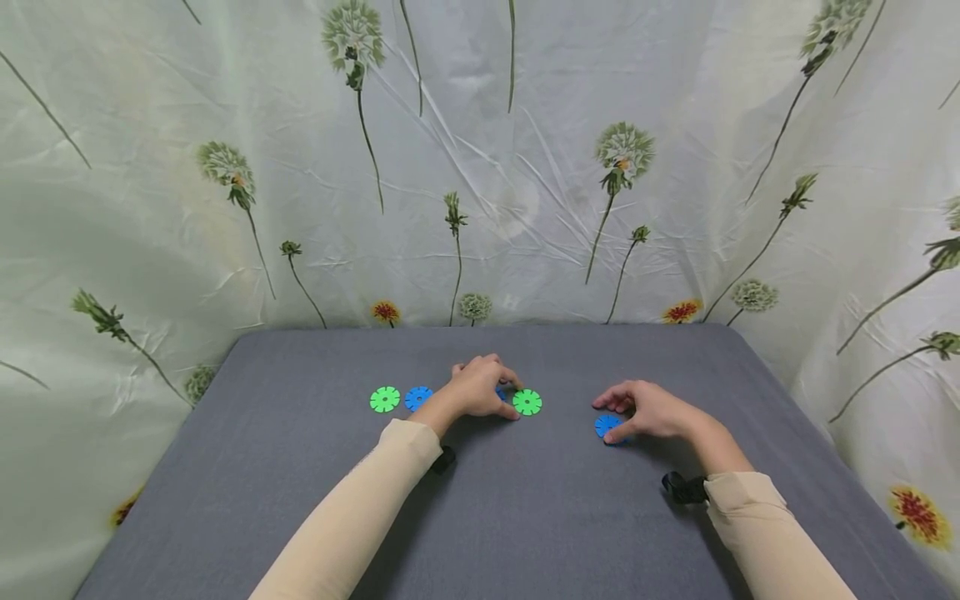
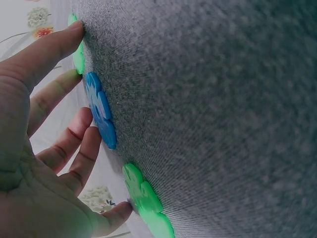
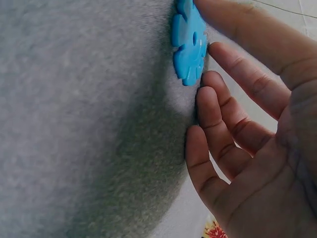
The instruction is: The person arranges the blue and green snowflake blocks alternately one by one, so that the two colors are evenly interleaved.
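Observation:
A row of notched plastic discs lies on the grey table. My left hand reaches over the row with its fingers spread. Its thumb and index fingertip meet the edges of the right-end green disc. Beside its other fingers lie a blue disc and another green disc, the latter hidden under the hand in the head view. Off to the right, my right hand holds a single blue disc between thumb and index finger, its other fingers loosely bent. The thumb covers part of this disc.
At the row's left end are a green disc and a blue disc. The grey cloth-covered table ends at a flower-printed curtain behind and at both sides. Each wrist carries a black camera mount.

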